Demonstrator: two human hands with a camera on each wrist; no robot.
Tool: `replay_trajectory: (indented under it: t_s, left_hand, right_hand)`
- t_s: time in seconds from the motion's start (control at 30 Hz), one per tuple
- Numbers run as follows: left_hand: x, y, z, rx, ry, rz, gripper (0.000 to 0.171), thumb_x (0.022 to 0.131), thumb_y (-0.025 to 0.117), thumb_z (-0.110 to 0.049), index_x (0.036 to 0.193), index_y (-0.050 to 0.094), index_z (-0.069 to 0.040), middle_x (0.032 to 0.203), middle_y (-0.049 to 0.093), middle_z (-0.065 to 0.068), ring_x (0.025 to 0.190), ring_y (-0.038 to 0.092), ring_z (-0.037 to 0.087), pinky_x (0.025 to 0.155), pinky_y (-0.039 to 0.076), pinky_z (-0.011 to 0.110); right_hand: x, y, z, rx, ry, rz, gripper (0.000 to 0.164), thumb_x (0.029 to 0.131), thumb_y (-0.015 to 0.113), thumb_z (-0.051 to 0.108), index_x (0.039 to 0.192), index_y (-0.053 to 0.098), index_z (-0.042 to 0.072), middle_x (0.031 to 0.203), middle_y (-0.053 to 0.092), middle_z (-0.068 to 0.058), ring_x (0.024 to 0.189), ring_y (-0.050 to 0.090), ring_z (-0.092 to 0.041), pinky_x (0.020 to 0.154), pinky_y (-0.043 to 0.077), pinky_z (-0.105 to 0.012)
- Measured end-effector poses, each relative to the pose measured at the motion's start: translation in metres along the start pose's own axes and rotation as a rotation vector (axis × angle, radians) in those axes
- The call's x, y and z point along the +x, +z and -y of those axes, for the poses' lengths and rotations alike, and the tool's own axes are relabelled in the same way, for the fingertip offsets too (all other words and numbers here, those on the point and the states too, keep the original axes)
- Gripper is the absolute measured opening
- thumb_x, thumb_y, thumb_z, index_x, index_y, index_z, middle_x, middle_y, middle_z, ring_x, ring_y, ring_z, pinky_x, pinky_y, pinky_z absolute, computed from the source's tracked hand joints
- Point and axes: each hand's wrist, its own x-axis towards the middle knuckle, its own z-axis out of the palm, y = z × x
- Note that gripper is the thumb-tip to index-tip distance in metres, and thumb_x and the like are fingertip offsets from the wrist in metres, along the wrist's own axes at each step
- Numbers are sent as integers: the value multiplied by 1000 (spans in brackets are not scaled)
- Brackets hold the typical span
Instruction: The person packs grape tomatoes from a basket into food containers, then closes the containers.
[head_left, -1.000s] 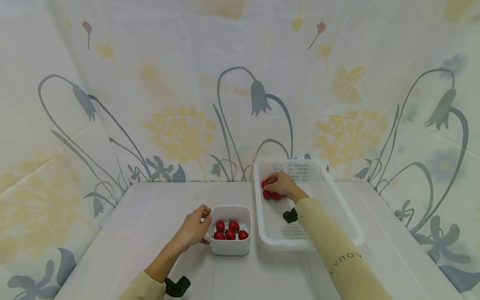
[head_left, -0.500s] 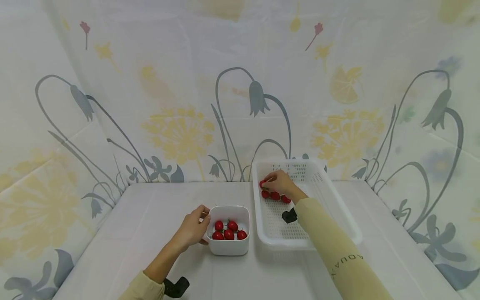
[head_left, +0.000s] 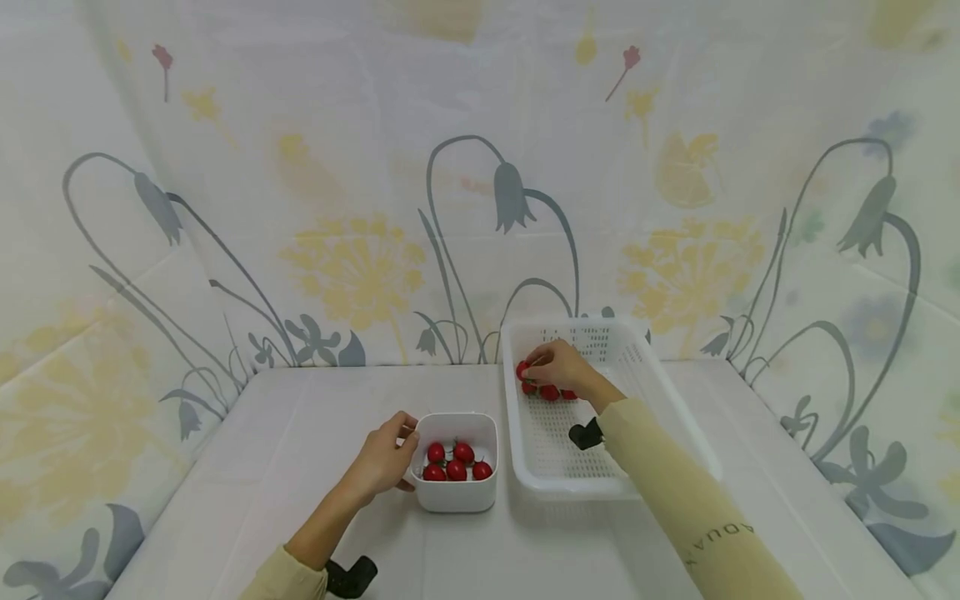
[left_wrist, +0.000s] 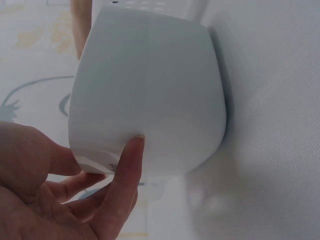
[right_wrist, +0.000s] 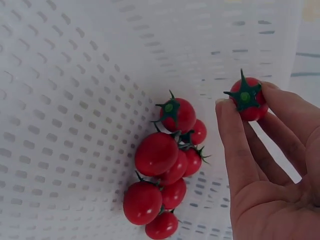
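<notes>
In the right wrist view, my right hand (right_wrist: pixel 280 155) pinches a cherry tomato (right_wrist: pixel 247 100) with a green calyx between thumb and fingers. The hand reaches into the left back part of a white perforated basket (head_left: pixel 540 462). Beside it, several other cherry tomatoes (right_wrist: pixel 156 154) lie heaped against the basket wall. A small white box (head_left: pixel 457 497) stands left of the basket, with several cherry tomatoes (head_left: pixel 456 471) inside. My left hand (head_left: pixel 384 457) holds this box at its left side. The left wrist view shows its fingertips (left_wrist: pixel 131 152) against the smooth wall, with other fingers partly hidden behind.
A white cloth (head_left: pixel 292 442) covers the table. Behind it hangs a floral-printed backdrop (head_left: pixel 360 275), which the basket's back end nearly meets. Black wrist mounts (head_left: pixel 351 577) show at both arms.
The right hand and forearm have shifted slightly rightward relative to the basket, the cherry tomato staying in the fingers. The head view has drifted a little. The left hand and box look unchanged.
</notes>
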Motion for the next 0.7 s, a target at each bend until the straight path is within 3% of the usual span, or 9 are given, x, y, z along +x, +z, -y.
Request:
replay_trajectory:
  t_s: [0.33,0.7]
  left_hand:
    - [-1,-1,-1,13,-8,-1,19,105,49,-6,122,55,1,129,60,27,103,65,41,51,63,37]
    - [0,0,-3,11,-11,2,19,106,50,-6,122,56,1,130,59,28,103,65,42,51,63,37]
  right_hand:
    - [-17,-5,10,-60,-78,53,27,94,74,15,115,73,-1,111,72,-16,100,72,-30,88,61,-36]
    - [-38,-12,19,-7,-142,131,26,96,71,15,118,72,0,112,73,-12,104,68,-33,91,60,-40]
